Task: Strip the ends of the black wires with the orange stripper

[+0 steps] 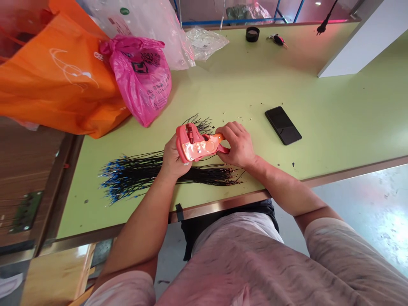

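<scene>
An orange-pink wire stripper (pixel 195 144) is held above the green table (pixel 334 110). My right hand (pixel 237 144) is closed around its handles. My left hand (pixel 172 159) sits under the tool's head, fingers curled against it; whether it pinches a wire there is hidden. Below both hands lies a bundle of thin black wires with blue tips (pixel 140 174), spread out leftward along the table's near edge. A smaller tuft of black wires (pixel 200 123) lies just behind the stripper.
An orange bag (pixel 60 76), a pink plastic bag (pixel 143 80) and clear plastic bags (pixel 153 21) crowd the back left. A black phone (pixel 283 125) lies to the right. A black cap (pixel 252 34) and keys (pixel 276 39) sit at the far edge. White box (pixel 360 38) at right.
</scene>
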